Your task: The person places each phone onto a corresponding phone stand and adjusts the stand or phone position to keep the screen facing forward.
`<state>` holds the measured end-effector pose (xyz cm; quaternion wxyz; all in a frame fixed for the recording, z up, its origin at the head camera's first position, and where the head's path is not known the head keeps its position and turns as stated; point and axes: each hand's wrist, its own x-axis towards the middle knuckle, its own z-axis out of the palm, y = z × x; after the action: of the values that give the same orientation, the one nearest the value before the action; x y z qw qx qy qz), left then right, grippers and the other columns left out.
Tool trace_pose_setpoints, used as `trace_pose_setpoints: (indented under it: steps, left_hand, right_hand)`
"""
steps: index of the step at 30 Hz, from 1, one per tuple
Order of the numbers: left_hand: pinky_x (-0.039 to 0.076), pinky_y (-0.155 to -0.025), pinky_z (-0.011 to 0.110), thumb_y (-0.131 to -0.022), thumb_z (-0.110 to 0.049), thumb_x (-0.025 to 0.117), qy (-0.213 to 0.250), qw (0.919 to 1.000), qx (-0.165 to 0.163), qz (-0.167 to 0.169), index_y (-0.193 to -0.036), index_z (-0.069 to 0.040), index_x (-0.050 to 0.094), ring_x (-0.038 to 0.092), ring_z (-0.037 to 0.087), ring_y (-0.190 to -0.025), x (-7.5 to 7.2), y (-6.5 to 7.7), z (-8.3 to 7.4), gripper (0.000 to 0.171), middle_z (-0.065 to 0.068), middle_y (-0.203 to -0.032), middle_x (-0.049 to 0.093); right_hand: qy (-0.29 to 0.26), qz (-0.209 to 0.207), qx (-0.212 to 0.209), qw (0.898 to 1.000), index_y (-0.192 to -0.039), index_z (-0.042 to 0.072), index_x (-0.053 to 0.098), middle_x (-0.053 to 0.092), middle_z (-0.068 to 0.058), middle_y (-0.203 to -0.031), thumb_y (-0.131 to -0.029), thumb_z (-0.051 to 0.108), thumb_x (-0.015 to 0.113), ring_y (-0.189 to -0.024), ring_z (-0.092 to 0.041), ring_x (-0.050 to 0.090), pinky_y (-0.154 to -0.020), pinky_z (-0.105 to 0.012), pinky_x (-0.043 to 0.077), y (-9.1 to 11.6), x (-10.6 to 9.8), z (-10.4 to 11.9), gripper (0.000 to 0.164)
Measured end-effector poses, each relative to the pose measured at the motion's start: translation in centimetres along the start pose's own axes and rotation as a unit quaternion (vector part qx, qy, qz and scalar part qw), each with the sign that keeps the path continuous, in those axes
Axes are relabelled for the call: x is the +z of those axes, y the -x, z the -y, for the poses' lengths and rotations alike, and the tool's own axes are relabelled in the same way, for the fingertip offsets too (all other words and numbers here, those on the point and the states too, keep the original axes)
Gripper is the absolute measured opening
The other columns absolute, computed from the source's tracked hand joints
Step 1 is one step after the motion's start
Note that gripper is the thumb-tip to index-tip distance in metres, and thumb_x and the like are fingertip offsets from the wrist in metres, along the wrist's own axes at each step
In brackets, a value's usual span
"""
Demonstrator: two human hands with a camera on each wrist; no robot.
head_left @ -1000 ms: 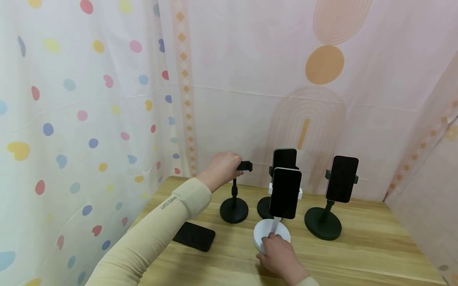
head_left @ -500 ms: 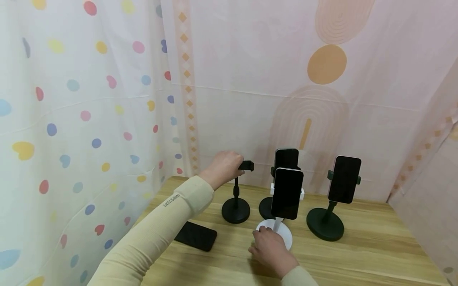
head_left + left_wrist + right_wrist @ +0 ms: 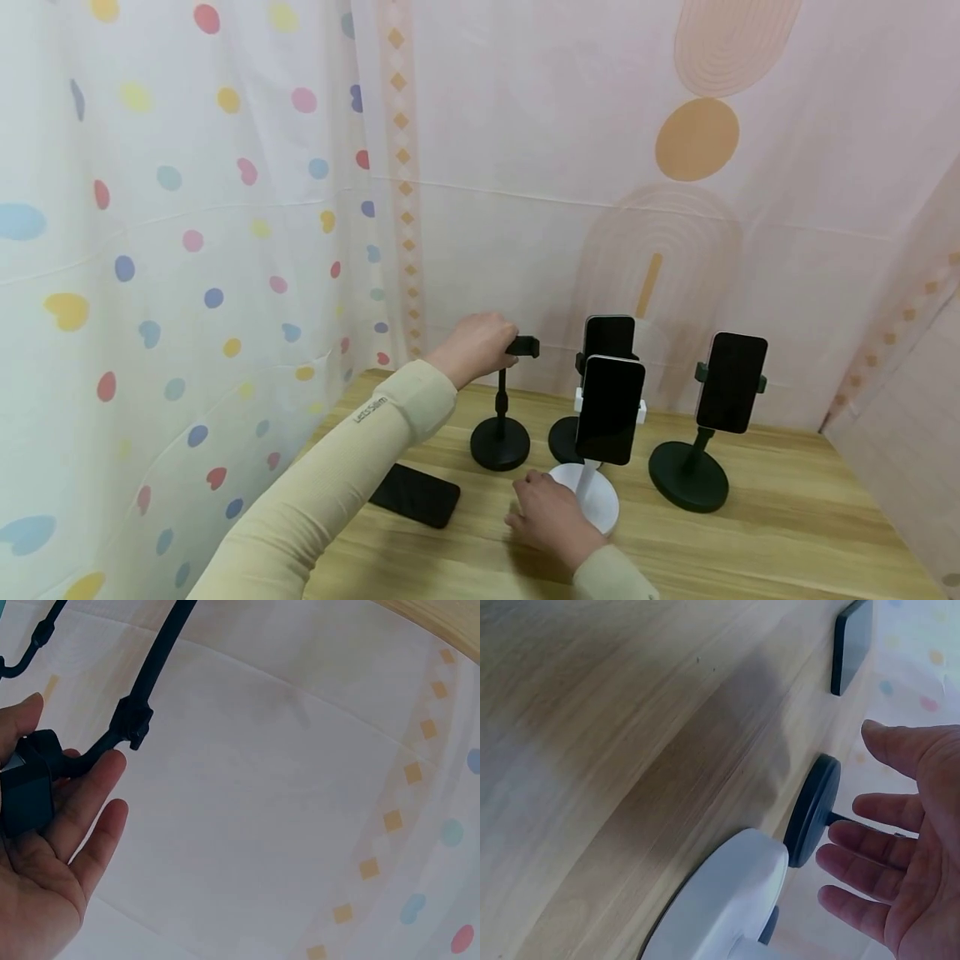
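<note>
My left hand holds the black clamp atop a black phone stand at the back. In the left wrist view, thumb and fingers lie around that clamp, with two fingers stretched along its bent neck. My right hand is over the table, just left of a white phone stand's round base. Its fingers are spread and loosely bent around nothing in the right wrist view, where the white base shows below. Left of this hand, a black phone lies flat on the wood.
The white stand holds an upright phone. Behind it, another phone sits in a black stand, and a dark green stand to the right carries a third phone. Patterned curtains close off the back and sides of the wooden table.
My right hand has come off the white stand's base and moved left toward the lying phone. The left hand keeps its hold on the black clamp. The head view has shifted slightly.
</note>
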<state>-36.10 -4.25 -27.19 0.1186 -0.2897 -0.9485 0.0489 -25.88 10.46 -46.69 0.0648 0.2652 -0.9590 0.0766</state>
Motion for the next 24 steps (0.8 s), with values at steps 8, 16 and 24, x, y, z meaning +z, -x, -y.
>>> trace_pose_setpoints:
  steps: [8, 16, 24]
  left_hand:
    - [0.043, -0.059, 0.027, -0.091, -0.031, 0.074, 0.014, 0.999, 0.006, 0.041, -0.085, -0.011, 0.069, 0.055, 0.013, -0.065, -0.8, -0.7, 0.7, 0.021, -0.002, -0.075, 0.062]
    - [0.043, -0.06, 0.028, -0.09, -0.035, 0.074, 0.012, 0.9986, 0.009, 0.051, -0.083, -0.014, 0.068, 0.055, 0.013, -0.065, -1.0, -1.0, 0.7, 0.023, -0.003, -0.074, 0.061]
    - [0.049, -0.072, 0.032, -0.091, -0.046, 0.069, 0.054, 0.9966, -0.007, 0.061, -0.119, -0.011, 0.069, 0.062, 0.018, -0.086, 0.2, -0.4, 1.8, 0.044, 0.002, -0.104, 0.068]
  right_hand:
    - [-0.024, 0.045, 0.006, 0.999, -0.122, 0.001, 0.066, 0.064, -0.016, -0.118, -0.09, 0.035, 0.072, -0.11, -0.031, 0.061, -0.085, -0.043, 0.053, -1.2, 0.3, 0.6, 0.047]
    - [-0.033, 0.055, -0.01, 0.998, -0.125, 0.002, 0.065, 0.065, -0.014, -0.121, -0.092, 0.038, 0.069, -0.112, -0.028, 0.061, -0.091, -0.04, 0.051, -2.5, 1.3, 1.1, 0.049]
    - [-0.046, 0.064, -0.006, 0.997, -0.125, 0.003, 0.065, 0.065, -0.013, -0.119, -0.092, 0.039, 0.069, -0.112, -0.028, 0.061, -0.094, -0.04, 0.049, -3.5, 2.2, 1.9, 0.05]
